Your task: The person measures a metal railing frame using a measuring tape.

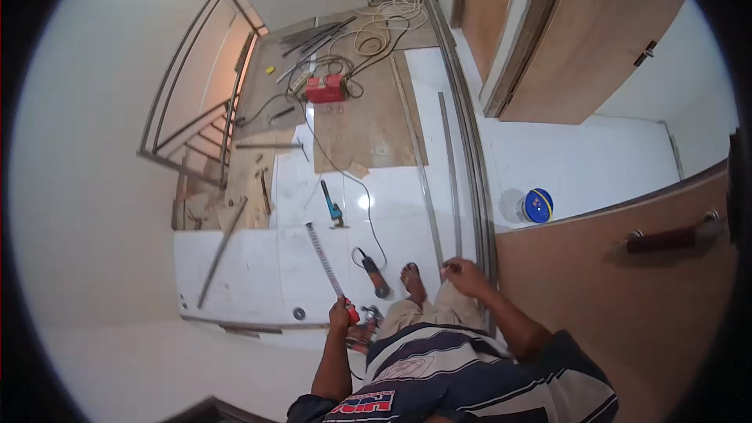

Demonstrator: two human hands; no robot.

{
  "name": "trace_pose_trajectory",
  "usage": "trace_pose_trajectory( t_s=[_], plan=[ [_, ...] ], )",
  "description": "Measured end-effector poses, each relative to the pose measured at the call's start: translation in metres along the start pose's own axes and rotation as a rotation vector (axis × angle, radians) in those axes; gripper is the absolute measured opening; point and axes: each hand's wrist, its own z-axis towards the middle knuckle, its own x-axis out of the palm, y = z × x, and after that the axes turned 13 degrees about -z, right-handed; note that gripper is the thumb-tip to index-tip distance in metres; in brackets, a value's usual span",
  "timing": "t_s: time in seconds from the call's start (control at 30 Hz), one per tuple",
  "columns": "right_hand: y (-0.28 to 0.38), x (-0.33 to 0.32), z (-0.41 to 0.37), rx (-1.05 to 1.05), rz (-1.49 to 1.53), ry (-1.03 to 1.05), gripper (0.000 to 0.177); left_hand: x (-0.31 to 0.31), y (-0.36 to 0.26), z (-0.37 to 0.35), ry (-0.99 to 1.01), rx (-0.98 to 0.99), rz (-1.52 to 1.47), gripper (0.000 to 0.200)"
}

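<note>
My left hand (338, 314) is closed around a red tape measure (352, 313). Its pale blade (324, 258) is drawn out and reaches forward over the white tiles. My right hand (468, 277) is raised by my right knee with its fingers drawn together; whether something small is in them I cannot make out. Just beyond that hand, in the view, are the near ends of two long metal bars (450, 180). An angle grinder (376, 277) lies on the floor between the tape blade and my foot. Farther forward lies a teal pipe wrench (332, 205).
A red welding machine (326, 88) stands on brown board, its cables (384, 27) coiled behind. Long metal tubes (475, 164) run along the right. A hammer (265, 192) and loose bar (222, 252) lie left, near a metal railing (188, 70). A blue-lidded bucket (538, 206) stands right.
</note>
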Motion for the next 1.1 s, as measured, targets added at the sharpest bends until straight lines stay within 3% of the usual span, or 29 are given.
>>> trace_pose_trajectory(
  t_s=[0.1, 0.17, 0.33, 0.43, 0.5, 0.53, 0.63, 0.67, 0.7, 0.8, 0.83, 0.9, 0.97, 1.03, 1.1],
  plan=[
    [0.040, -0.051, 0.083, 0.057, -0.017, -0.185, 0.039, 0.053, -0.089, 0.043, 0.014, 0.241, 0.372, 0.043],
    [0.051, -0.077, 0.136, 0.091, 0.036, -0.247, 0.039, 0.092, -0.142, 0.068, 0.058, 0.254, 0.393, 0.044],
    [0.053, -0.117, 0.263, 0.147, 0.035, -0.291, 0.037, 0.199, -0.250, 0.157, 0.196, 0.200, 0.378, 0.049],
    [0.027, -0.128, 0.352, 0.148, 0.036, -0.315, 0.034, 0.253, -0.306, 0.218, 0.218, 0.158, 0.538, 0.045],
    [0.017, -0.133, 0.405, 0.358, 0.020, -0.218, 0.032, 0.297, -0.350, 0.242, 0.219, 0.074, 0.496, 0.042],
    [0.018, -0.138, 0.424, 0.308, 0.060, -0.331, 0.030, 0.308, -0.371, 0.248, 0.252, 0.112, 0.555, 0.041],
    [-0.009, -0.125, 0.495, 0.412, 0.280, -0.419, 0.035, 0.384, -0.455, 0.277, 0.379, 0.221, 0.682, 0.037],
    [-0.003, -0.131, 0.506, 0.458, 0.539, -0.368, 0.031, 0.411, -0.482, 0.283, 0.517, 0.554, 0.908, 0.036],
    [0.002, -0.137, 0.516, 0.470, 0.550, -0.385, 0.031, 0.440, -0.508, 0.289, 0.417, 0.317, 0.726, 0.037],
    [0.025, -0.152, 0.544, 0.516, 0.602, -0.472, 0.029, 0.509, -0.575, 0.343, 0.496, 0.384, 0.890, 0.036],
    [0.031, -0.153, 0.557, 0.534, 0.627, -0.498, 0.029, 0.529, -0.591, 0.375, 0.594, 0.408, 0.913, 0.036],
    [0.027, -0.137, 0.577, 0.788, 0.676, -0.570, 0.031, 0.582, -0.625, 0.427, 0.733, 0.411, 0.981, 0.035],
    [0.024, -0.112, 0.595, 0.896, 0.714, -0.749, 0.031, 0.646, -0.650, 0.466, 0.832, 0.378, 1.223, 0.033],
    [0.017, -0.085, 0.619, 1.059, 0.729, -0.833, 0.033, 0.708, -0.658, 0.575, 0.971, 0.247, 1.290, 0.028],
    [0.011, -0.050, 0.651, 1.145, 0.871, -0.978, 0.030, 0.744, -0.650, 0.682, 1.331, 0.634, 1.576, 0.021]
  ],
)
